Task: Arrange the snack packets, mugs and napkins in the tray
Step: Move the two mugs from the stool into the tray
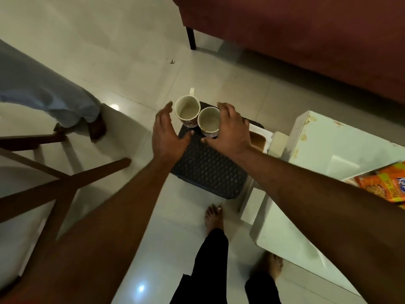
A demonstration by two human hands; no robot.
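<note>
Pale floor tiles fill most of the frame, with a red sofa across the upper right and a white worktop at the right edge carrying an orange snack packet. Centre frame, a dark woven tray holds two empty mugs touching each other at its far end. Both hands are spread open: the left hand just beside the farther mug, the right hand cupping the nearer mug, though whether it grips is unclear.
</note>
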